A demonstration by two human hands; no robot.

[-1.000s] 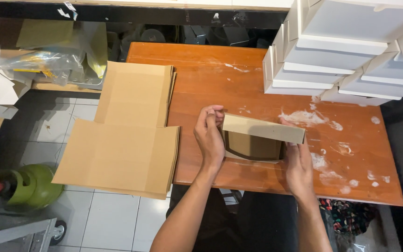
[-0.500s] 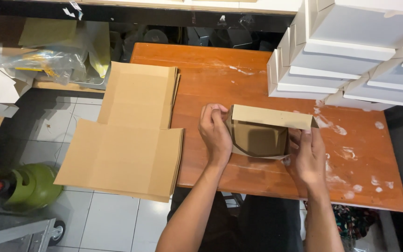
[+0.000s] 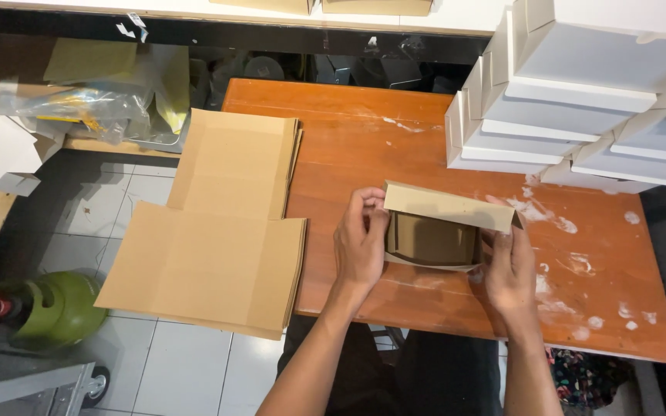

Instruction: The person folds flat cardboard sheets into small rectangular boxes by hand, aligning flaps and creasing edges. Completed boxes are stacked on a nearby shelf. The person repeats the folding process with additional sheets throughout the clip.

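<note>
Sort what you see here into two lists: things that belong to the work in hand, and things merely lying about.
In the work:
- half-folded cardboard box, held between left hand and right hand
- stack of flat cardboard blanks
- stacked white boxes
- orange table

Lying about:
- green gas cylinder on the floor
- clear plastic bags
- loose white card pieces

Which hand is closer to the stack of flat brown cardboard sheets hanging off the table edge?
Left. The left hand grips the left end of the small box, just right of the cardboard sheets but apart from them. The right hand holds the box's far end, farther away.
</note>
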